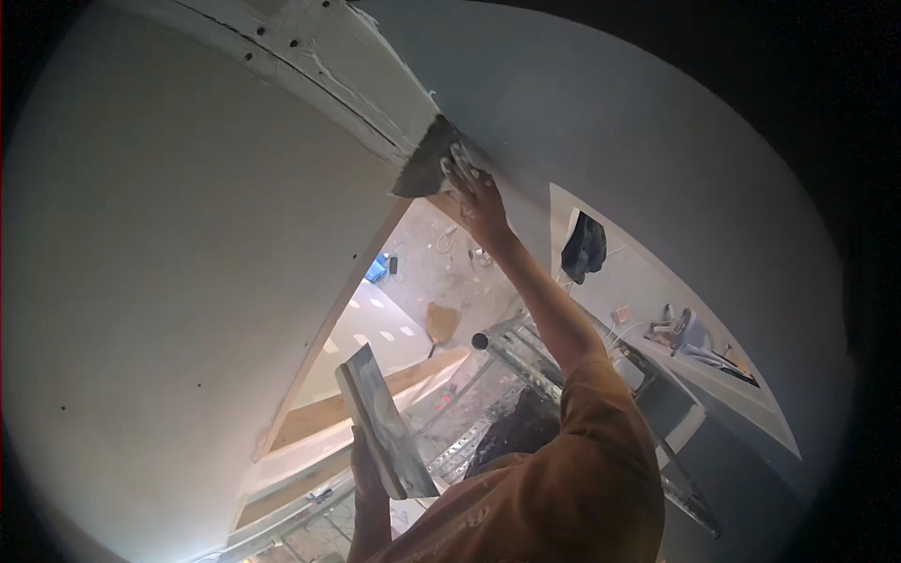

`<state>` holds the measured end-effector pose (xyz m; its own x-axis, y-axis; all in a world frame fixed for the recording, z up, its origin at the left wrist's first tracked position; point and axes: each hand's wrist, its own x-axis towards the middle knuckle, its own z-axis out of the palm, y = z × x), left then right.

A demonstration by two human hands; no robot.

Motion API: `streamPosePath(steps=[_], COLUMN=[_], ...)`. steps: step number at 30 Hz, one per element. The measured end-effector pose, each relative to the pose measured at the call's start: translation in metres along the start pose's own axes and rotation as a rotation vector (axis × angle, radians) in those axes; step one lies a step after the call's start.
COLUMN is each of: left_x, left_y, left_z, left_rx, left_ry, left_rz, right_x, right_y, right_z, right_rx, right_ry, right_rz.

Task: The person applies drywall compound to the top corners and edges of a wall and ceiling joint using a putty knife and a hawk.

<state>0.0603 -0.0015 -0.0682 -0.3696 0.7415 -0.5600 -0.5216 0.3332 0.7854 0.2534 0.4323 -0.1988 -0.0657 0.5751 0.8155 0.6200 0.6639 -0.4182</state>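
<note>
My right hand (479, 195) reaches up to a panel corner, its fingers laid along a wide grey taping knife (424, 167). The blade lies against the end of a white-smeared joint (375, 122), where the pale panel (188, 253) meets the grey-blue one (582, 103). The knife's handle is hidden by my hand. Lower down, my left hand (364, 462) is closed around a second wide blade with a pale, thick edge (383, 422). Its grey face carries whitish smears, and it is tilted upright in front of my chest.
Below is a metal scaffold or ladder frame (535, 366). Wooden-edged openings (375, 394) show the floor beneath, with a blue item (376, 269). Through a triangular opening on the right hangs a black bag-like thing (584, 246); tools and cables (699, 338) lie there.
</note>
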Motion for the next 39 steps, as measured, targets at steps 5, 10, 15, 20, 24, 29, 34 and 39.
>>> streamPosePath(steps=[5,10,15,20,24,29,34,39], left_x=[0.004,0.0,0.004,0.017,0.026,0.077,0.096,0.085], left_y=[-0.018,-0.016,-0.018,-0.025,-0.024,-0.051,-0.055,-0.035], left_z=[-0.031,0.0,-0.009,-0.026,-0.023,-0.019,0.017,0.034], left_rx=[0.019,0.02,-0.01,-0.025,-0.057,-0.161,-0.355,-0.367], left_ry=[0.175,0.196,0.114,0.037,-0.132,-0.36,-0.605,-0.624], left_rz=[-0.041,-0.058,-0.094,-0.078,-0.038,-0.018,-0.062,-0.035], right_x=[-0.09,-0.129,-0.157,-0.178,-0.191,-0.119,-0.107,-0.101], right_y=[0.052,0.068,0.075,0.061,0.021,-0.117,-0.198,-0.228], right_z=[0.042,0.054,0.05,0.019,-0.049,-0.172,-0.238,-0.268], right_rx=[0.048,0.07,0.067,0.028,0.036,0.43,0.578,0.659], right_ry=[-0.194,-0.215,-0.253,-0.424,-0.513,-0.405,-0.492,-0.638], right_rz=[0.135,0.126,0.156,0.25,0.2,0.047,-0.001,-0.003])
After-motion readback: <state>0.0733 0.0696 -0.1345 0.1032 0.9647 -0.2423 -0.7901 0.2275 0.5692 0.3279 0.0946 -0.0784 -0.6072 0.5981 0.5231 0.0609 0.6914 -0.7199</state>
